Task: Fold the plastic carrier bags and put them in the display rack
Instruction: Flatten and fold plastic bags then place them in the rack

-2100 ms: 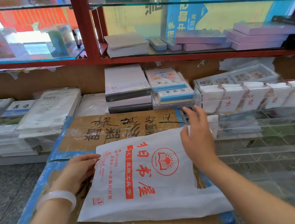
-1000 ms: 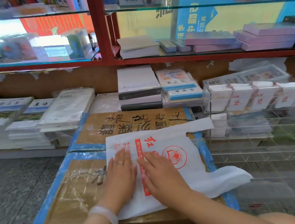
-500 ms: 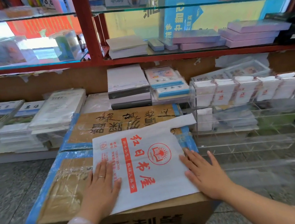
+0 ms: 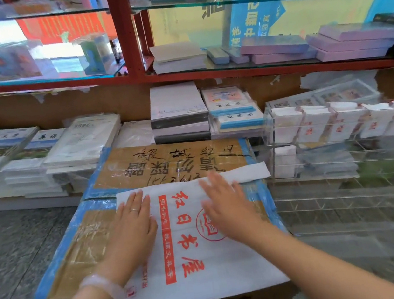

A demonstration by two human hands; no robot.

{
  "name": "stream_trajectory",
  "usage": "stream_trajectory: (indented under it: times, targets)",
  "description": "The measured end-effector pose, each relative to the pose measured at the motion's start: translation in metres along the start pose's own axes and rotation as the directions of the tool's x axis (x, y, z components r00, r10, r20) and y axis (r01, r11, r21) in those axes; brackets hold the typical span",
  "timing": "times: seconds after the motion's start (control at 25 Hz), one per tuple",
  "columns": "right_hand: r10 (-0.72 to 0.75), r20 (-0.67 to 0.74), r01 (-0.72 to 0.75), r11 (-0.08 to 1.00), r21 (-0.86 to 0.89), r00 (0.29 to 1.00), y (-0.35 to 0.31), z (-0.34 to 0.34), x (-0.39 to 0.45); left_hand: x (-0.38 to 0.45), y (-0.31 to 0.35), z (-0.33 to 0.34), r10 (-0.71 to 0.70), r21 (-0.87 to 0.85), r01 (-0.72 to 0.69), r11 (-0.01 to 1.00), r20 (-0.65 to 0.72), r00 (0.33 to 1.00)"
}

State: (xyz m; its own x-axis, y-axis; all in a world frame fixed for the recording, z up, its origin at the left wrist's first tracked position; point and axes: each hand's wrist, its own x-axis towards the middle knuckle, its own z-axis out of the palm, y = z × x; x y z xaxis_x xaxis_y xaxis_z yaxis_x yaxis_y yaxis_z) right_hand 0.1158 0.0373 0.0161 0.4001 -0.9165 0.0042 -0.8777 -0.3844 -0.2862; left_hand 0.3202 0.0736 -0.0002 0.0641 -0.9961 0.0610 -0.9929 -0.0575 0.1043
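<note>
On the taped cardboard box point(image 4: 78, 249) right in front of me lies the white carrier bag point(image 4: 194, 263), and I press it with both palms, left hand point(image 4: 131, 224) and right hand point(image 4: 227, 208) spread, fingers straight, gripping nothing. Beyond to the right stands the clear display rack point(image 4: 347, 179), folded bags in its top row.

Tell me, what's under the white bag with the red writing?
A taped cardboard box lies under the bag. Both hands, left and right, lie flat on top. The box top beneath the bag is covered, so anything there cannot be seen.
</note>
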Motion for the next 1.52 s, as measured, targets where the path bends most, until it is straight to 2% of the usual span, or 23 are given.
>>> stream_trajectory:
  times: [0.12, 0.2, 0.28, 0.44, 0.6, 0.72, 0.8, 0.84, 0.88, 0.92, 0.96, 1.0, 1.04, 1.08, 1.12, 1.2, 1.28, 1.32, 1.4, 1.44, 1.52]
  targets:
    - [-0.134, 0.115, 0.141, 0.989, -0.054, 0.984, -0.036, 0.033, 0.037, 0.037, -0.003, 0.023, 0.032, -0.046, -0.029, 0.999, 0.064, 0.997]
    - [-0.126, 0.168, 0.14, 0.987, -0.074, 0.978, -0.037, 0.053, 0.052, 0.044, -0.009, 0.036, 0.035, 0.007, -0.037, 0.999, 0.155, 0.987]
    - [-0.095, 0.19, 0.115, 0.989, -0.096, 0.977, -0.025, 0.066, 0.059, 0.044, -0.016, 0.045, 0.021, 0.042, -0.029, 0.999, 0.174, 0.985]
    - [0.078, 0.138, -0.05, 0.979, -0.197, 0.987, 0.031, 0.058, 0.058, 0.042, -0.03, 0.046, -0.119, 0.064, 0.11, 0.992, 0.151, 0.981]
    - [0.296, 0.124, -0.252, 0.926, -0.282, 0.947, 0.094, 0.027, 0.038, 0.032, -0.035, 0.046, -0.301, 0.05, 0.297, 0.954, 0.12, 0.946]
    - [0.39, 0.136, -0.329, 0.884, -0.333, 0.911, 0.114, 0.008, 0.023, 0.017, -0.039, 0.037, -0.392, 0.041, 0.39, 0.92, 0.111, 0.913]
    - [0.4, 0.106, -0.356, 0.888, -0.292, 0.911, 0.109, -0.008, 0.017, 0.014, -0.049, 0.027, -0.415, -0.06, 0.42, 0.906, 0.084, 0.906]
    - [0.334, 0.069, -0.305, 0.914, -0.267, 0.94, 0.101, -0.015, 0.012, 0.014, -0.058, 0.021, -0.384, -0.129, 0.388, 0.912, 0.054, 0.922]
    - [0.199, 0.041, -0.185, 0.956, -0.228, 0.979, 0.089, -0.021, 0.003, 0.011, -0.066, 0.014, -0.306, -0.198, 0.3, 0.933, 0.003, 0.952]
    - [0.028, 0.044, -0.02, 0.984, -0.18, 0.999, 0.075, -0.024, -0.009, 0.006, -0.073, 0.01, -0.169, -0.224, 0.156, 0.962, -0.042, 0.985]
    - [-0.153, 0.096, 0.164, 0.978, -0.128, 0.984, 0.059, -0.026, -0.023, -0.001, -0.081, 0.008, 0.012, -0.191, -0.017, 0.981, -0.031, 0.999]
    - [-0.309, 0.167, 0.327, 0.94, -0.094, 0.936, 0.043, -0.024, -0.04, -0.011, -0.086, 0.002, 0.176, -0.099, -0.175, 0.98, -0.002, 0.984]
    - [-0.403, 0.255, 0.435, 0.897, -0.083, 0.879, 0.031, -0.021, -0.054, -0.023, -0.088, 0.0, 0.266, 0.005, -0.267, 0.964, 0.073, 0.961]
    - [-0.425, 0.348, 0.482, 0.871, -0.097, 0.836, 0.025, -0.016, -0.065, -0.037, -0.089, 0.0, 0.287, 0.089, -0.301, 0.95, 0.143, 0.947]
    - [-0.428, 0.416, 0.511, 0.852, -0.111, 0.802, 0.025, -0.009, -0.074, -0.049, -0.091, 0.002, 0.342, 0.143, -0.363, 0.921, 0.155, 0.927]
    - [-0.486, 0.419, 0.601, 0.773, -0.203, 0.767, 0.031, 0.005, -0.082, -0.07, -0.096, 0.006, 0.438, 0.094, -0.446, 0.89, 0.092, 0.894]
    - [-0.431, 0.396, 0.552, 0.787, -0.275, 0.811, 0.029, 0.005, -0.086, -0.088, -0.101, 0.011, 0.427, 0.126, -0.457, 0.881, 0.209, 0.88]
    - [-0.405, 0.388, 0.523, 0.809, -0.27, 0.828, 0.026, 0.003, -0.088, -0.095, -0.097, 0.009, 0.374, 0.118, -0.421, 0.899, 0.289, 0.881]
    - [-0.387, 0.355, 0.471, 0.861, -0.193, 0.851, 0.018, -0.005, -0.09, -0.096, -0.086, 0.007, 0.35, 0.091, -0.388, 0.917, 0.282, 0.893]
    - [-0.351, 0.38, 0.433, 0.888, -0.153, 0.856, 0.017, -0.013, -0.092, -0.095, -0.084, 0.013, 0.399, 0.067, -0.419, 0.905, 0.205, 0.894]
    - [-0.326, 0.395, 0.359, 0.933, -0.011, 0.859, 0.016, -0.027, -0.091, -0.09, -0.074, 0.001, 0.355, -0.127, -0.331, 0.935, 0.322, 0.878]
